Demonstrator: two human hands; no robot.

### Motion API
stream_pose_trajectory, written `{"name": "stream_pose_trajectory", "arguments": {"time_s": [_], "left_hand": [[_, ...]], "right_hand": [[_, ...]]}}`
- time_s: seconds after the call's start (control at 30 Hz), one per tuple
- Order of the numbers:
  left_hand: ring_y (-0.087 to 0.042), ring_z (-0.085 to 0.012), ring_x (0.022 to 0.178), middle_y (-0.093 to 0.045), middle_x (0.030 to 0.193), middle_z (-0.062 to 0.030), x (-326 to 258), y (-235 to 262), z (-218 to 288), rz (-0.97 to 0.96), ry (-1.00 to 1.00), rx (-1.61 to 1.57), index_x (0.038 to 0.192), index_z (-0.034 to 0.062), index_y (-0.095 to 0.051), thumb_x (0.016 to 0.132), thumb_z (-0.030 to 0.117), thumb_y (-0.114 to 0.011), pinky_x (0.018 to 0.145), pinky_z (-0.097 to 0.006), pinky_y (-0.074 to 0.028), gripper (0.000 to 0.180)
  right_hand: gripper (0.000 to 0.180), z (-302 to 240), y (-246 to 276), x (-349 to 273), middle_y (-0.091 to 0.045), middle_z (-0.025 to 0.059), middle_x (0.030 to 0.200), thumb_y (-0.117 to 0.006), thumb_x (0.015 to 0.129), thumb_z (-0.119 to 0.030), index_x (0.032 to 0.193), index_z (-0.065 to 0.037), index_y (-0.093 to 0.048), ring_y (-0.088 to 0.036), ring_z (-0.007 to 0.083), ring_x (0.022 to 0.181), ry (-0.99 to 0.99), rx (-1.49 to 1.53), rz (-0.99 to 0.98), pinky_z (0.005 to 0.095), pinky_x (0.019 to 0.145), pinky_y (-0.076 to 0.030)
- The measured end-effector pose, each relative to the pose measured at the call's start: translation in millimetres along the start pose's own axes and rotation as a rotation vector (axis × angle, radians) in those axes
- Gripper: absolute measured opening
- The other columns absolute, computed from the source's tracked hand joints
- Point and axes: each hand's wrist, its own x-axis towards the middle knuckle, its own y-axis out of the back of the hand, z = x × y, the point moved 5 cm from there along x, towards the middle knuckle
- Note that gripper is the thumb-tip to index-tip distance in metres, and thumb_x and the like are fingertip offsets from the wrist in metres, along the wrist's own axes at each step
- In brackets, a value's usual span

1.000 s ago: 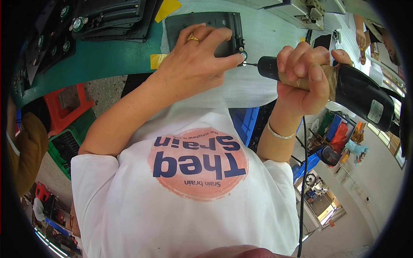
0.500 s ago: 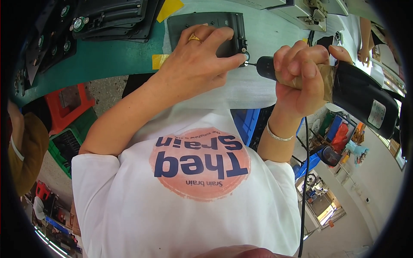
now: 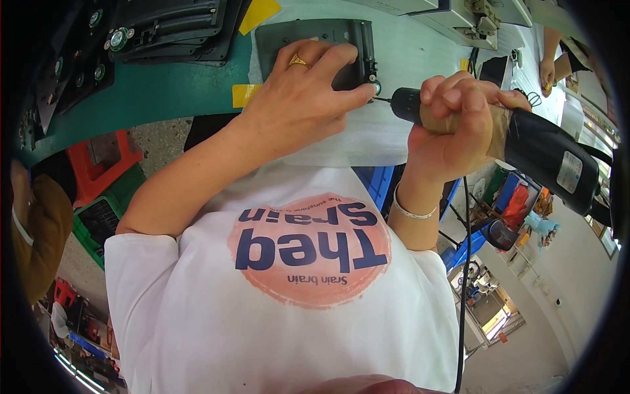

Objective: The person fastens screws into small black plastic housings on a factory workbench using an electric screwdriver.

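Note:
A dark plastic panel [image 3: 315, 29] lies on white sheeting at the top middle. My left hand [image 3: 305, 88], a gold ring on one finger, holds it down with bent fingers and covers much of its surface. Its thumb rests by a small round shiny part [image 3: 376, 87] at the panel's near right corner. My right hand [image 3: 462, 115] is wrapped around an electric screwdriver [image 3: 548, 151], black with brown tape at the grip. The tool lies almost level, its thin bit pointing left at that same corner. Whether the bit touches a screw is too small to tell.
Similar dark panels [image 3: 167, 33] with round parts are stacked on the green table [image 3: 170, 92] at the left. Yellow tape pieces [image 3: 243, 95] lie nearby. A white machine [image 3: 453, 20] stands far right. A black cord [image 3: 464, 262] hangs at my right. Another person's hand [image 3: 548, 72] shows beyond.
My right hand and the screwdriver's rear end have shifted slightly left and down, with the bit still at the corner. My left hand stays on the panel. The other person's hand has moved.

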Motion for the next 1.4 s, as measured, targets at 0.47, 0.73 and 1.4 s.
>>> {"name": "stream_pose_trajectory", "arguments": {"time_s": [0.47,0.73,1.4], "left_hand": [[-0.052,-0.0301,0.115,-0.051,0.121,-0.0099,-2.7,8.0,6.4,-0.051,-0.044,0.004,0.115,0.0192,-0.070,0.073,0.005,-0.073,0.109,-0.055,-0.037,0.045],[-0.052,-0.0317,0.114,-0.051,0.121,-0.0125,-1.0,8.0,3.9,-0.091,-0.052,0.027,0.123,0.0211,-0.070,0.075,0.007,-0.075,0.110,-0.056,-0.037,0.050],[-0.053,-0.0323,0.113,-0.051,0.119,-0.0133,-0.8,9.7,3.1,-0.105,-0.032,0.019,0.121,0.0200,-0.072,0.073,0.007,-0.077,0.110,-0.056,-0.037,0.050]], "right_hand": [[0.016,-38.4,57.8,85.7,-0.059,0.0060,0.075,-0.059,0.092,-0.016,0.081,-0.004,-0.061,-0.057,0.0168,0.070,0.298,-0.032,0.139,0.0383,0.063,-0.051],[0.038,-21.4,81.9,132.8,-0.062,0.0082,0.071,-0.062,0.086,0.000,0.123,-0.006,-0.054,-0.062,0.0181,0.059,0.348,0.038,0.087,0.0385,0.063,-0.057],[0.011,-11.6,77.7,138.1,-0.063,0.0095,0.070,-0.063,0.086,0.000,0.097,-0.003,-0.061,-0.063,0.0178,0.057,0.395,0.039,0.060,0.0394,0.061,-0.057]]}}
